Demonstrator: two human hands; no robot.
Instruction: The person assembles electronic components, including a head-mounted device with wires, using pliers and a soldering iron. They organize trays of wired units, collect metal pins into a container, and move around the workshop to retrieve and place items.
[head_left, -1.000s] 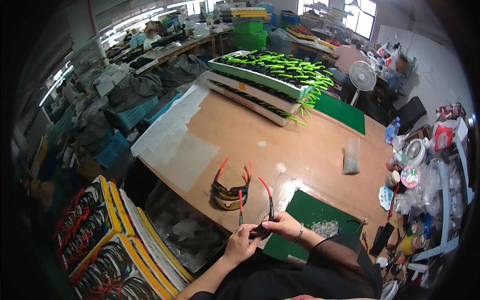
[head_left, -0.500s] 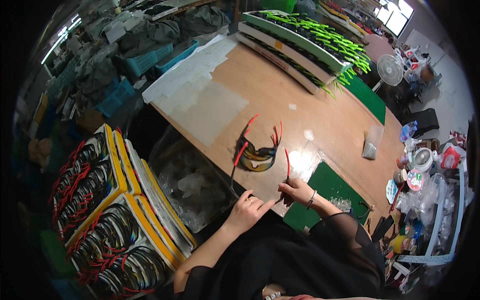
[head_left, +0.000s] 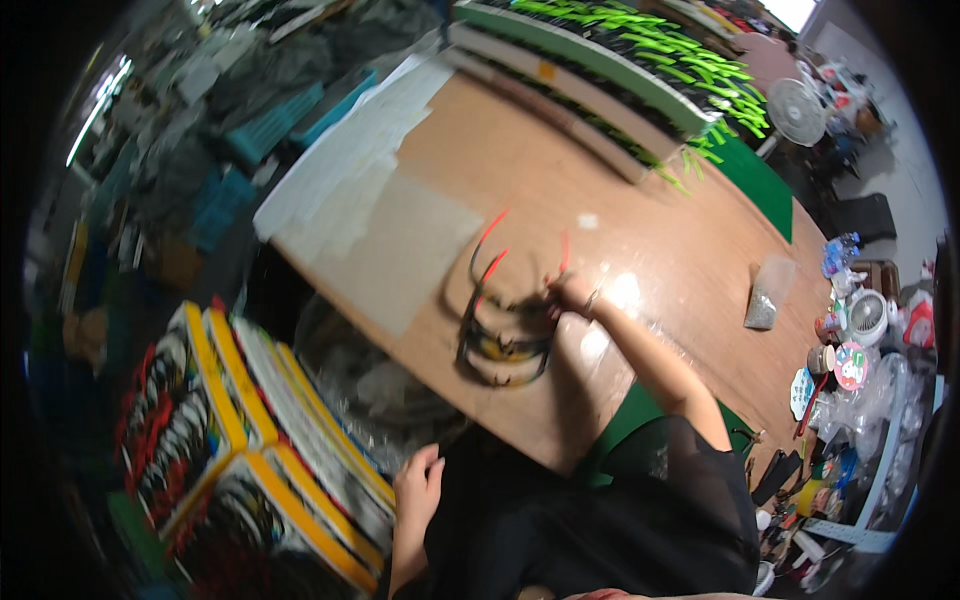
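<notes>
Several pairs of sunglasses with dark frames and red temple tips lie nested on the wooden table. My right hand reaches over them, its fingers closed at the right-hand temples of a pair. Motion blur hides exactly how the fingers sit on it. Lower left, beside my black clothing and off the table's front edge, my left hand is apart from the glasses. Its fingers are loosely bent and spread a little, with nothing visible in them.
Yellow-edged trays of red-tipped glasses are stacked at the left. White trays holding green-tipped glasses stand at the far edge. A green mat lies near my right arm. A small clear bag rests toward the right edge.
My left hand has let go of the sunglasses and dropped to the lower left. My right hand has carried that pair forward onto the others. The view has shifted slightly.
</notes>
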